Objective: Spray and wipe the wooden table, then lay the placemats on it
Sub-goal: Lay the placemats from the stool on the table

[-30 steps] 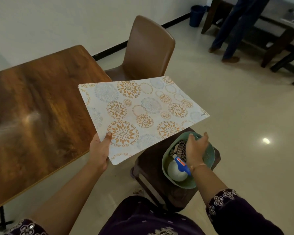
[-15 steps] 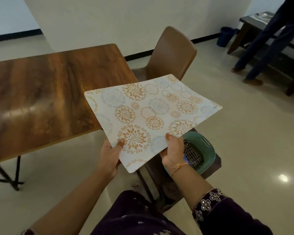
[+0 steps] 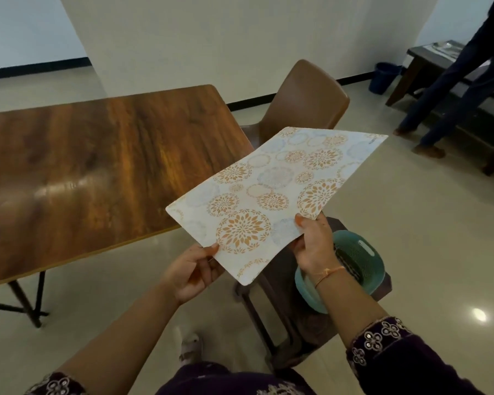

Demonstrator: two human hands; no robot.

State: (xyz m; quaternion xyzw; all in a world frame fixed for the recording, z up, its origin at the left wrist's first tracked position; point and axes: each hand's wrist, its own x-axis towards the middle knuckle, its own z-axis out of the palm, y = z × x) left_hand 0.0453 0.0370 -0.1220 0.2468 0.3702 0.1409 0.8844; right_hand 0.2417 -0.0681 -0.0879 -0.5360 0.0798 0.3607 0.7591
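Observation:
A white placemat (image 3: pixel 280 192) with orange and pale blue flower circles hangs in the air just right of the wooden table (image 3: pixel 97 172). My left hand (image 3: pixel 193 270) pinches its near left edge with thumb on top. My right hand (image 3: pixel 315 246) pinches its near right edge. The mat tilts up and away to the right, off the tabletop. The tabletop is bare and shiny.
A brown chair (image 3: pixel 305 98) stands at the table's right end. A teal basket (image 3: pixel 362 269) with a dark cloth sits on a dark stool (image 3: pixel 285 317) below my right hand. A person's legs (image 3: pixel 454 89), a dark bench and a blue bin (image 3: pixel 384 76) are at far right.
My right hand left the basket and took the mat's near edge, so both hands hold it. The view swung left and up; the mat turned with its far end pointing right.

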